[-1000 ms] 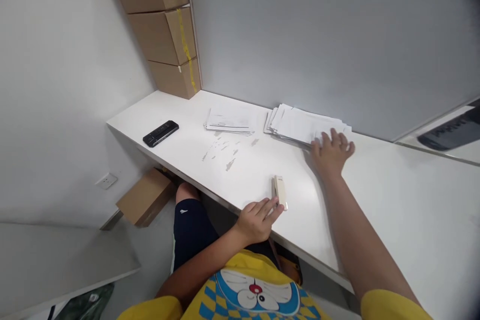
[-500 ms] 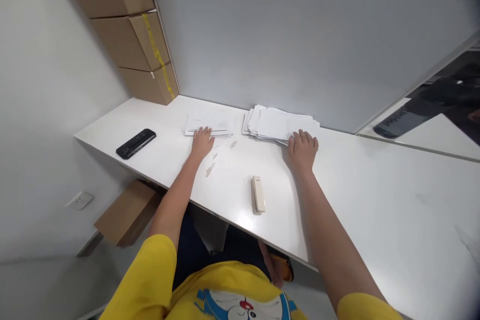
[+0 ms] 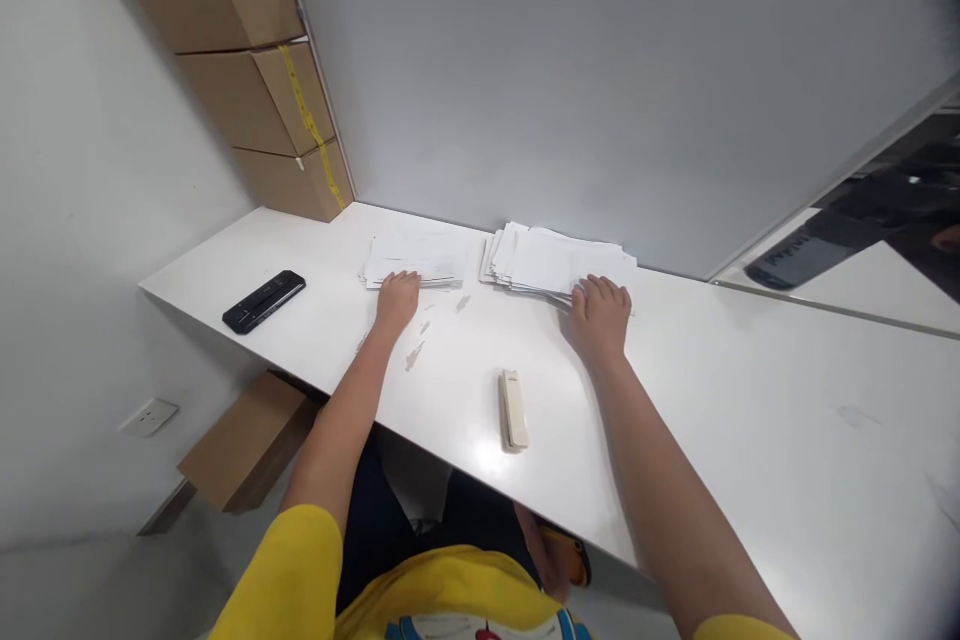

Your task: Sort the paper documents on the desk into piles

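My left hand (image 3: 398, 302) lies at the front edge of a low stack of white papers (image 3: 420, 255), its fingertips on the top sheet. To the right, my right hand (image 3: 602, 315) touches the front right corner of a thicker, uneven stack of papers (image 3: 559, 258). Its fingers are slightly spread over the corner, with the thumb beside the front edge. Both stacks lie flat near the back of the white table. A cream stapler (image 3: 514, 410) sits between my forearms, closer to the table's front edge, touched by neither hand.
A black phone-like device (image 3: 264, 301) lies on the left of the white table (image 3: 720, 400). Stacked cardboard boxes (image 3: 289, 105) stand in the back left corner. A whiteboard-like panel (image 3: 570, 90) rises behind the papers. Another cardboard box (image 3: 247, 440) is below the table at left.
The camera view has tilted up slightly, so the table sits lower in the picture. My left hand's thumb has drawn in toward its fingers. Both hands remain at their stacks.
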